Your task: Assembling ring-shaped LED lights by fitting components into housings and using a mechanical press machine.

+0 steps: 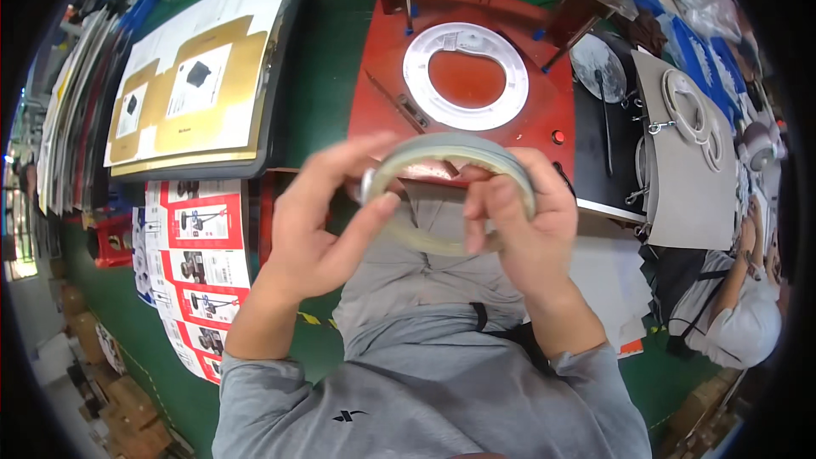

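Above my lap I hold up a wide ring, which looks like a roll of tape [442,146], pale yellowish with a grey outer band. My right hand [531,221] grips its right side, with the fingers curled through the opening. At the left side, my left hand [327,212] has its thumb and fingers around the rim; motion blurs the fingertips. A small whitish bit [367,185] shows between them, too unclear to name. Beyond the roll, a white flat ring [416,85] lies on the red plate [374,51] of a machine.
Metal posts [409,0] rise from the red plate beside a thin dark tool [395,100]. Printed cardboard sheets [191,76] are stacked at the left. Right of the plate are a round dish with a stick [600,72] and a grey board [680,170] with clips. Another person [739,314] sits far right.
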### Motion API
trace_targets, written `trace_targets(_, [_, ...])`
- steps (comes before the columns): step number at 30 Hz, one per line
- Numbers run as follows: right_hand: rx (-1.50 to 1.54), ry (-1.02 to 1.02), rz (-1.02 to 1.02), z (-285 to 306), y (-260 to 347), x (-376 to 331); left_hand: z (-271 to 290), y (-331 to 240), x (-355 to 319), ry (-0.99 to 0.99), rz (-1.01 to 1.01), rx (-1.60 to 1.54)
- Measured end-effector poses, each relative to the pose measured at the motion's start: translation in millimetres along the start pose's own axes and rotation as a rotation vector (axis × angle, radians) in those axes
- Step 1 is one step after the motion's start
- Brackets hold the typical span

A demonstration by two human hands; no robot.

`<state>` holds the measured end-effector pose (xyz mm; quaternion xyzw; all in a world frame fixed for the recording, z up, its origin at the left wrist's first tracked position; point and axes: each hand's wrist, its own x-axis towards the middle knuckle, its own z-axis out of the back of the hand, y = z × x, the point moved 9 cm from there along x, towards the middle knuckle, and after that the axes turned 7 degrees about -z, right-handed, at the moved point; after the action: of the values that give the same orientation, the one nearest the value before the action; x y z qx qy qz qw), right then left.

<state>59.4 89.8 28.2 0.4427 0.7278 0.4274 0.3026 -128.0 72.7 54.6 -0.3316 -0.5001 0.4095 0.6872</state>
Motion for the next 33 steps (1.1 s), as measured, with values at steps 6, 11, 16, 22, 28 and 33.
trace_targets(6, [-0.380,-0.224,0.049,26.9,23.2,-15.1,-18.9,40.5,-28.7,0.052,0.207,-0.414])
trace_targets(11, [-0.647,-0.259,0.377,23.0,46.9,-22.6,-29.1,53.3,-36.2,0.067,0.234,-0.516])
trace_targets(16, [-0.771,-0.196,0.494,26.6,61.7,-21.2,-6.6,45.5,-27.9,-0.026,0.155,-0.389])
trace_targets(22, [-0.612,-0.226,0.389,36.2,53.9,-25.5,-13.1,41.0,-21.4,0.063,0.084,-0.169])
trace_targets(28, [-0.443,-0.145,0.501,38.0,51.0,-28.3,-57.5,57.3,-38.2,-0.044,0.204,-0.432])
trace_targets(33, [-0.295,-0.287,0.283,59.9,31.6,-27.4,-68.9,49.8,-16.9,0.037,0.249,-0.609])
